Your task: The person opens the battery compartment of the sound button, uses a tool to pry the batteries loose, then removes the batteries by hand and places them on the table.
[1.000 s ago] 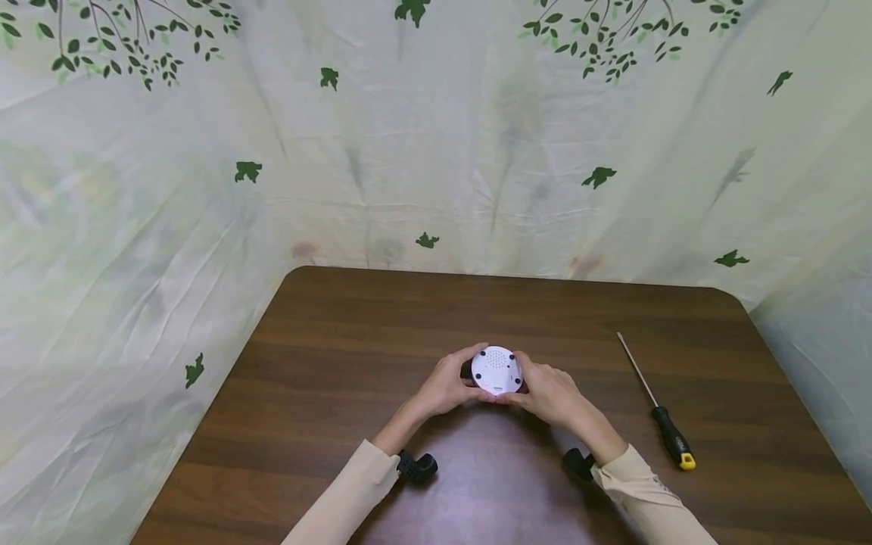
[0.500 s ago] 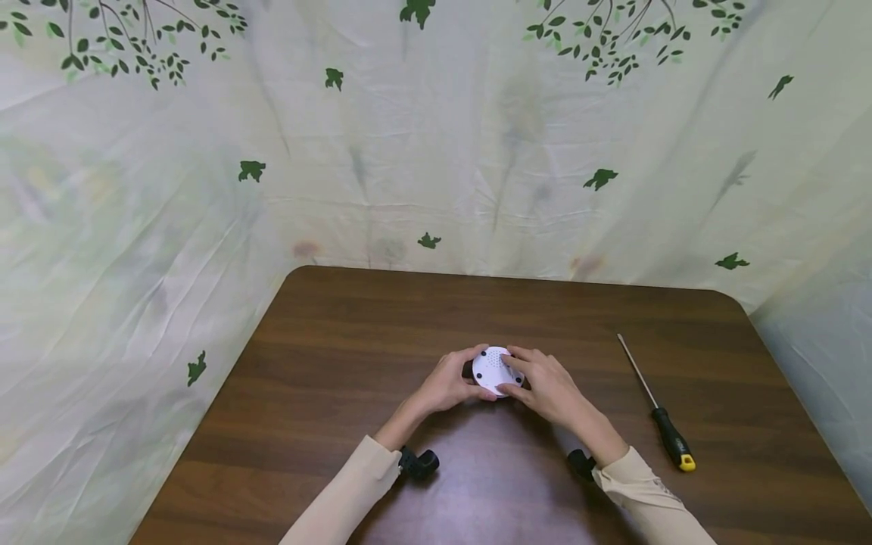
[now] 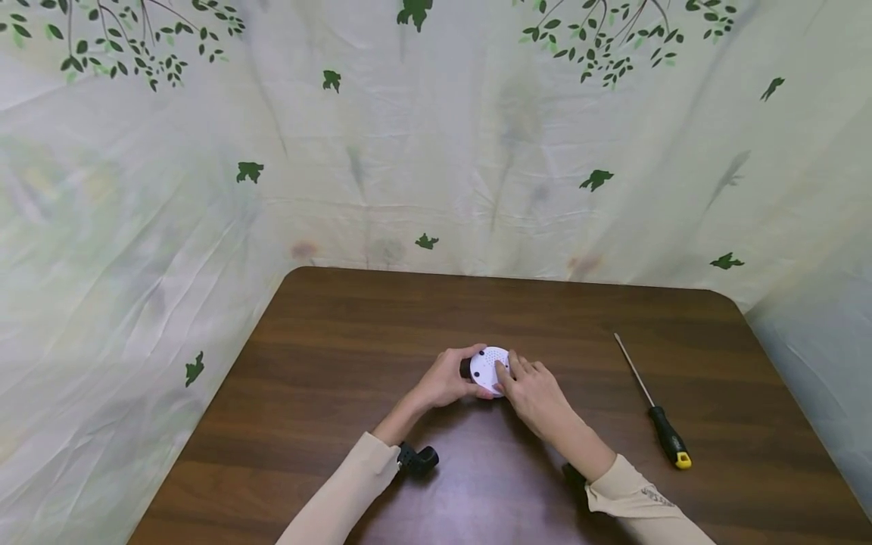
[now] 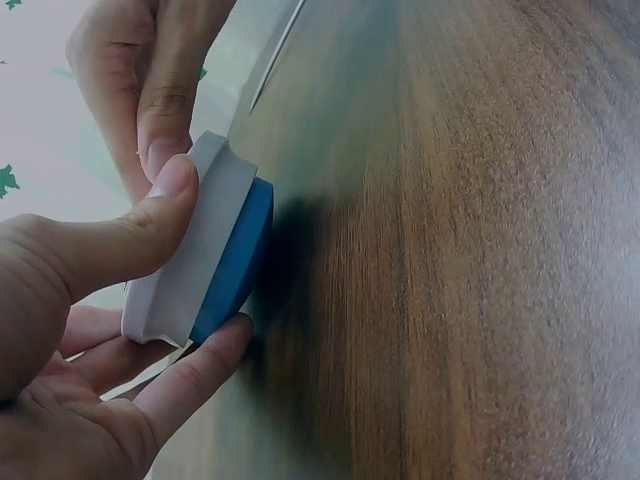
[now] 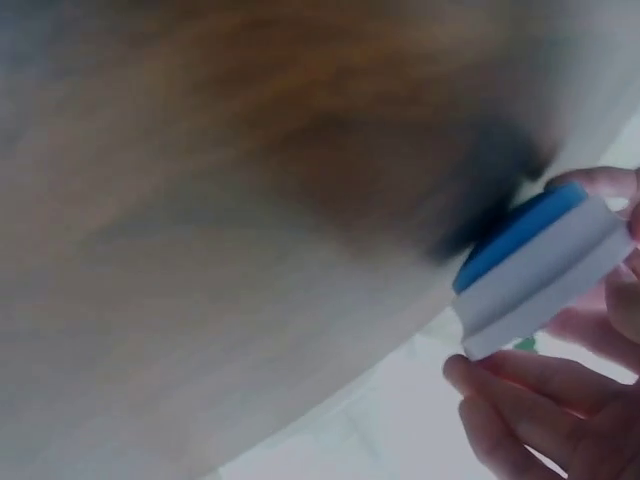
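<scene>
A round white device point(image 3: 487, 382) with a cluster of small holes and dark round spots on its face is held above the table. My left hand point(image 3: 446, 381) grips its rim between thumb and fingers. My right hand point(image 3: 541, 401) has its thumb and fingertips at the right part of that face; whether they pinch anything there is hidden. Seen edge-on in the left wrist view, the device has a pale body point(image 4: 195, 245) and a blue side point(image 4: 237, 265) towards the table. In the right wrist view, curled fingers point(image 5: 530, 395) come up to its pale edge point(image 5: 545, 280).
On the right of the brown wooden table point(image 3: 381, 310) lies a screwdriver point(image 3: 668, 435) with a black and yellow handle, its shaft pointing away. A pale leaf-printed cloth point(image 3: 463, 174) hangs behind the table. A black wrist strap mount point(image 3: 418, 459) sits below the left sleeve.
My right hand has let go of the device's right rim and its fingers have moved inward over the white face. My left hand keeps its grip, nearly still.
</scene>
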The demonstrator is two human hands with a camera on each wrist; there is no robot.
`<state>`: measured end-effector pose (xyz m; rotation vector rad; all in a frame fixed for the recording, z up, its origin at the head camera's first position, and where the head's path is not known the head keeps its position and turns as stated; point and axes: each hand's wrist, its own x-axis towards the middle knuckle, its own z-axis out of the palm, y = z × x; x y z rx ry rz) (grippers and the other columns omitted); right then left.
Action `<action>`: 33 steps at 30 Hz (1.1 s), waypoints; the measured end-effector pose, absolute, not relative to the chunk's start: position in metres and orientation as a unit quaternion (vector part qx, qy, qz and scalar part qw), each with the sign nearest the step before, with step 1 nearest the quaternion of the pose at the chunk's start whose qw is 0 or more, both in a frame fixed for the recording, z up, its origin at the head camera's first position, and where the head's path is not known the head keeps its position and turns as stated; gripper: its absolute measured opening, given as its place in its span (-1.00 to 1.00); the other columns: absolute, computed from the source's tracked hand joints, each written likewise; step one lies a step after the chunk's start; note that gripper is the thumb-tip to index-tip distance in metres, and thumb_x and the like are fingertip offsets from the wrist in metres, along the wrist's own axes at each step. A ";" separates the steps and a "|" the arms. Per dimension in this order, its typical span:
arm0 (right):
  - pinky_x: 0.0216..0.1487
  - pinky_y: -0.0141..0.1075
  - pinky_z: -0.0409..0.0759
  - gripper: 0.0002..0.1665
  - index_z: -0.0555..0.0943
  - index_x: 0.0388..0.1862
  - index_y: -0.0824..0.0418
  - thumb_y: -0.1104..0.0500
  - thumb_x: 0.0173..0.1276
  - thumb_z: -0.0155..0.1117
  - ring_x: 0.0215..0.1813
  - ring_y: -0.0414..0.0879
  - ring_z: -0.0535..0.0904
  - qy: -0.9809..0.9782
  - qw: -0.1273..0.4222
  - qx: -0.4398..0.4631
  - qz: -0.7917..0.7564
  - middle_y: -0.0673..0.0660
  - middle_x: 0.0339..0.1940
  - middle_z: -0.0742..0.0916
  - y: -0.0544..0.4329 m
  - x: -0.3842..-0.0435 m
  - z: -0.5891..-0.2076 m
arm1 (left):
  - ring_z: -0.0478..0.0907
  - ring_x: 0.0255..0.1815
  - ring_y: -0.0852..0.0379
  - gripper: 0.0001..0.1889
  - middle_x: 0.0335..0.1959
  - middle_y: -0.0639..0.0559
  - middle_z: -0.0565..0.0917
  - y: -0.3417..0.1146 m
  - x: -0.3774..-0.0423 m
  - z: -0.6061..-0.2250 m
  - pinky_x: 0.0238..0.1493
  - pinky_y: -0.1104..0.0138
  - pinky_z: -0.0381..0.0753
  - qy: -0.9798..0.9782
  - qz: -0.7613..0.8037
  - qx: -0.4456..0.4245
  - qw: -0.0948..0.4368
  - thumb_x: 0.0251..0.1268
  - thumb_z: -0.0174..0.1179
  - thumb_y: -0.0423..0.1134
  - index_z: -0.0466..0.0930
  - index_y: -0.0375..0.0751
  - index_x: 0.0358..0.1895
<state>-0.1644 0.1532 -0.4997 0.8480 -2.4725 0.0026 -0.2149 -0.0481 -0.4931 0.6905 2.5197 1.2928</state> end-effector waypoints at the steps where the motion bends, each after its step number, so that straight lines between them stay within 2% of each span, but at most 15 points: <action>1: -0.20 -0.10 0.67 -0.62 0.71 0.02 0.31 0.08 0.35 0.45 -0.05 0.17 0.75 -0.910 0.271 0.315 -0.003 0.41 0.00 0.77 0.153 -0.164 -0.501 | 0.49 0.45 -0.16 -0.10 0.42 -0.32 0.53 -0.048 -0.215 -0.493 0.48 0.01 0.43 0.860 0.440 0.234 0.112 0.00 0.64 -0.23 0.43 -0.44 0.44; 5: -0.26 -0.14 0.64 -0.63 0.69 0.02 0.31 0.09 0.35 0.43 -0.08 0.14 0.75 -0.903 0.285 0.320 -0.020 0.39 -0.03 0.77 0.153 -0.165 -0.504 | 0.50 0.44 -0.15 -0.11 0.42 -0.30 0.54 -0.048 -0.215 -0.495 0.48 0.03 0.44 0.861 0.440 0.230 0.110 -0.02 0.65 -0.22 0.45 -0.41 0.43; 11: -0.40 -0.19 0.57 -0.91 0.59 -0.19 0.22 0.26 0.36 0.30 -0.19 0.08 0.77 -0.906 0.282 0.317 0.000 0.31 -0.09 0.80 0.156 -0.167 -0.502 | 0.54 0.38 -0.12 -0.10 0.38 -0.27 0.58 -0.048 -0.215 -0.494 0.43 0.01 0.47 0.860 0.446 0.216 0.119 -0.05 0.67 -0.23 0.47 -0.38 0.43; 14: -0.35 -0.16 0.61 -0.94 0.58 -0.21 0.20 0.24 0.38 0.27 -0.17 0.09 0.79 -0.906 0.284 0.314 0.009 0.29 -0.08 0.81 0.157 -0.166 -0.502 | 0.56 0.36 -0.11 -0.13 0.35 -0.26 0.62 -0.048 -0.215 -0.493 0.43 0.01 0.47 0.863 0.445 0.210 0.117 -0.04 0.67 -0.20 0.50 -0.36 0.41; 18: -0.13 -0.08 0.68 -0.81 0.66 -0.08 0.21 0.15 0.40 0.31 -0.09 0.12 0.78 -0.902 0.293 0.316 0.005 0.31 -0.05 0.80 0.156 -0.164 -0.505 | 0.56 0.36 -0.13 -0.15 0.31 -0.25 0.65 -0.048 -0.215 -0.493 0.45 0.00 0.46 0.865 0.445 0.206 0.111 -0.05 0.67 -0.18 0.53 -0.35 0.38; 22: 0.03 0.00 0.64 -0.73 0.71 -0.04 0.22 0.10 0.37 0.37 -0.06 0.12 0.76 -0.898 0.307 0.314 0.007 0.29 -0.06 0.80 0.155 -0.163 -0.508 | 0.57 0.36 -0.14 -0.16 0.30 -0.26 0.65 -0.048 -0.215 -0.492 0.45 -0.01 0.46 0.865 0.445 0.206 0.104 -0.06 0.68 -0.19 0.55 -0.36 0.36; 33: -0.11 0.02 0.56 -0.78 0.78 -0.08 0.09 0.05 0.36 0.42 -0.17 0.10 0.63 -0.906 0.305 0.290 0.039 0.23 -0.11 0.81 0.154 -0.164 -0.505 | 0.55 0.38 -0.15 -0.12 0.33 -0.27 0.63 -0.048 -0.212 -0.494 0.45 -0.03 0.45 0.869 0.442 0.195 0.108 -0.04 0.67 -0.14 0.51 -0.37 0.39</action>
